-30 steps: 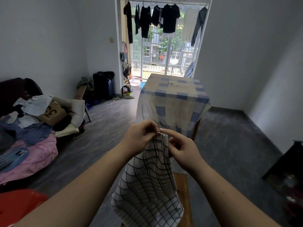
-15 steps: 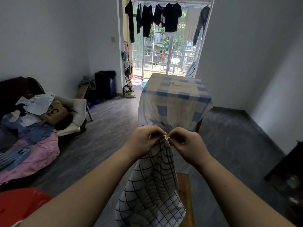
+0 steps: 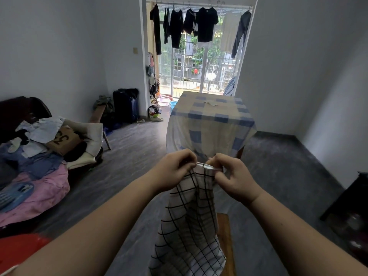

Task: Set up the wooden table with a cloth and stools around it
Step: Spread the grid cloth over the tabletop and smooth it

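A white cloth with a black grid pattern (image 3: pixel 189 226) hangs down in front of me. My left hand (image 3: pixel 173 169) and my right hand (image 3: pixel 233 176) both pinch its top hem, a short way apart. Below the cloth, a wooden surface (image 3: pixel 226 240) shows partly; most of it is hidden by the fabric. Farther ahead stands a table draped in a blue and cream checked cloth (image 3: pixel 209 124), with one wooden leg (image 3: pixel 240 153) visible at its right.
A sofa piled with clothes and cushions (image 3: pixel 39 156) fills the left. A red round object (image 3: pixel 18 250) sits at the lower left. A dark cabinet (image 3: pixel 350 206) stands at the right. A black suitcase (image 3: pixel 125 106) and basins (image 3: pixel 164 101) sit near the balcony door.
My hands have drawn slightly apart along the cloth's hem, stretching a short length of it between them. The view has shifted a little.
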A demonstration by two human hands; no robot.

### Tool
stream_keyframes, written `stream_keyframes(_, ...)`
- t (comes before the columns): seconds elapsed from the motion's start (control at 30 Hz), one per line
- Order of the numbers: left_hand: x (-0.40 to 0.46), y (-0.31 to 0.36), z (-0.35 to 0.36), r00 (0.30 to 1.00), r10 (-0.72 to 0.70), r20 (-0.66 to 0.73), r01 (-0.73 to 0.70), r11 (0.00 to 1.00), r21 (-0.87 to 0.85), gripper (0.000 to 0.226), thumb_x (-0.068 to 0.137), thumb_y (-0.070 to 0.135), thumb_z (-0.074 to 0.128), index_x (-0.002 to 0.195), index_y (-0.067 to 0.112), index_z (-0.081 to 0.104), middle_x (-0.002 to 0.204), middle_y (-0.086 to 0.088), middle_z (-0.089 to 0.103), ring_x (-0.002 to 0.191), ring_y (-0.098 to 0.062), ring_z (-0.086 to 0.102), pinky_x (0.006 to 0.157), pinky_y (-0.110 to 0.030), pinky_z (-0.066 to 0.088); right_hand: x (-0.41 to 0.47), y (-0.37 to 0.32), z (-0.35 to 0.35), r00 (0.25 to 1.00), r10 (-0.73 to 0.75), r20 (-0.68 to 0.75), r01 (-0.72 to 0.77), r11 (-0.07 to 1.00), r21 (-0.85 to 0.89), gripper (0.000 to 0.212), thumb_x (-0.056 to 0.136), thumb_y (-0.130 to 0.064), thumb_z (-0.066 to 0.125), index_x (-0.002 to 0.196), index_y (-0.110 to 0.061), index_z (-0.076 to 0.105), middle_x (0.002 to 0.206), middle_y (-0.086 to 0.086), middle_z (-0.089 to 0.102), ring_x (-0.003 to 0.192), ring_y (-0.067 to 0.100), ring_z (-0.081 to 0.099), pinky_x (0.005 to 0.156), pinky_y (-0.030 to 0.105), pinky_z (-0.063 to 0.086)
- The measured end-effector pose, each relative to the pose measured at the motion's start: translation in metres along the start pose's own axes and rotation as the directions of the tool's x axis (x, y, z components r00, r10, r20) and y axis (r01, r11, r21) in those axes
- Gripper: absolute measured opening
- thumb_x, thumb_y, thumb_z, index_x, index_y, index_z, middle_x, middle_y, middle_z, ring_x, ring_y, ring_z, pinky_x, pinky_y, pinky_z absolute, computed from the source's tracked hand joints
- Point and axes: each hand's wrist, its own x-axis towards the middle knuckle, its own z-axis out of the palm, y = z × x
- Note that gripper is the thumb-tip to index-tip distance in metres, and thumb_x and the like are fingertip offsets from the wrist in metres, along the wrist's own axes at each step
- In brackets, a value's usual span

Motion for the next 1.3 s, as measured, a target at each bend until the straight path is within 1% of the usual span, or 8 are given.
stream_keyframes(0.1, 0.003, -0.007, -0.003, 0.999, 0.021, 0.050, -0.025, 0.996, 0.088, 0.003, 0.093, 0.015, 0.063, 0.092, 0.016, 0.065, 0.081, 0.014, 0.058, 0.077, -0.001, 0.056, 0.072, -0.020, 0.045, 0.002, -0.005, -0.001, 1.000, 0.000, 0.001, 0.000, 0.999, 0.053, 0.049, 0.079, 0.000, 0.051, 0.079, -0.048, 0.056, 0.089, 0.012, 0.069, 0.085, 0.029, 0.065, 0.077, 0.038, 0.053)
stream_keyframes(0.27, 0.005, -0.015, -0.016, 1.000, 0.010, 0.003, -0.010, 0.992, 0.125, 0.006, 0.095, 0.017, 0.062, 0.091, 0.015, 0.066, 0.083, 0.005, 0.064, 0.076, -0.009, 0.056, 0.070, -0.025, 0.045, 0.001, 0.007, -0.006, 0.997, 0.070, -0.032, -0.074, 0.985, -0.155, 0.016, 0.091, -0.022, 0.062, 0.082, -0.021, 0.049, 0.068, 0.001, 0.052, 0.062, 0.015, 0.050, 0.060, 0.033, 0.043)
stream_keyframes(0.43, 0.004, -0.025, -0.040, 0.998, -0.054, -0.024, 0.057, 0.987, 0.147, 0.005, 0.095, 0.022, 0.063, 0.092, 0.025, 0.066, 0.083, 0.015, 0.062, 0.079, -0.003, 0.058, 0.073, -0.028, 0.048, 0.006, 0.014, -0.030, 0.920, 0.330, 0.213, -0.240, 0.901, -0.360, 0.022, 0.090, -0.045, 0.066, 0.082, -0.025, 0.064, 0.070, 0.002, 0.060, 0.063, 0.014, 0.056, 0.065, 0.040, 0.049)
stream_keyframes(0.6, 0.006, -0.023, -0.048, 0.997, -0.082, -0.014, 0.083, 0.982, 0.172, 0.006, 0.096, 0.030, 0.059, 0.092, 0.033, 0.061, 0.085, 0.013, 0.063, 0.083, -0.009, 0.059, 0.076, -0.036, 0.052, 0.008, 0.010, -0.031, 0.883, 0.357, 0.304, -0.315, 0.932, -0.180, 0.012, 0.097, -0.034, 0.062, 0.088, -0.027, 0.066, 0.086, -0.008, 0.063, 0.079, 0.003, 0.059, 0.075, 0.026, 0.046)
stream_keyframes(0.77, 0.006, -0.026, -0.055, 0.996, -0.069, -0.058, 0.083, 0.956, 0.282, 0.007, 0.096, 0.031, 0.057, 0.097, 0.026, 0.062, 0.086, 0.010, 0.062, 0.083, -0.016, 0.058, 0.074, -0.039, 0.052, 0.004, 0.013, -0.021, 0.891, 0.397, 0.220, -0.341, 0.905, -0.253, 0.015, 0.091, -0.038, 0.068, 0.091, -0.027, 0.057, 0.086, -0.011, 0.058, 0.079, -0.003, 0.055, 0.070, 0.017, 0.044)
stream_keyframes(0.93, 0.013, -0.026, -0.069, 0.997, -0.024, -0.068, 0.046, 0.940, 0.338, 0.012, 0.096, 0.029, 0.057, 0.097, 0.018, 0.062, 0.085, 0.008, 0.056, 0.080, -0.017, 0.055, 0.070, -0.037, 0.050, 0.012, 0.007, -0.033, 0.902, 0.420, 0.095, -0.375, 0.875, -0.306, 0.011, 0.092, -0.018, 0.065, 0.085, -0.025, 0.070, 0.074, -0.007, 0.073, 0.066, 0.003, 0.068, 0.065, 0.025, 0.054)
stream_keyframes(1.1, 0.033, -0.021, -0.092, 0.990, -0.100, 0.095, 0.059, 0.928, 0.367, 0.020, 0.096, 0.040, 0.056, 0.103, 0.022, 0.063, 0.093, 0.005, 0.064, 0.085, -0.014, 0.059, 0.075, -0.034, 0.052, 0.047, -0.008, -0.065, 0.930, 0.361, -0.072, -0.353, 0.819, -0.453, 0.014, 0.093, -0.025, 0.063, 0.085, -0.028, 0.074, 0.073, -0.014, 0.071, 0.070, -0.005, 0.062, 0.066, 0.023, 0.049)
stream_keyframes(1.3, 0.058, -0.035, -0.114, 0.948, -0.210, 0.240, 0.093, 0.902, 0.422, 0.012, 0.094, 0.036, 0.062, 0.086, 0.027, 0.059, 0.087, 0.005, 0.062, 0.083, -0.016, 0.060, 0.075, -0.036, 0.052, 0.074, -0.019, -0.088, 0.932, 0.335, -0.139, -0.347, 0.709, -0.614, 0.015, 0.095, -0.028, 0.062, 0.094, -0.024, 0.076, 0.085, -0.001, 0.070, 0.078, 0.018, 0.061, 0.067, 0.029, 0.042)
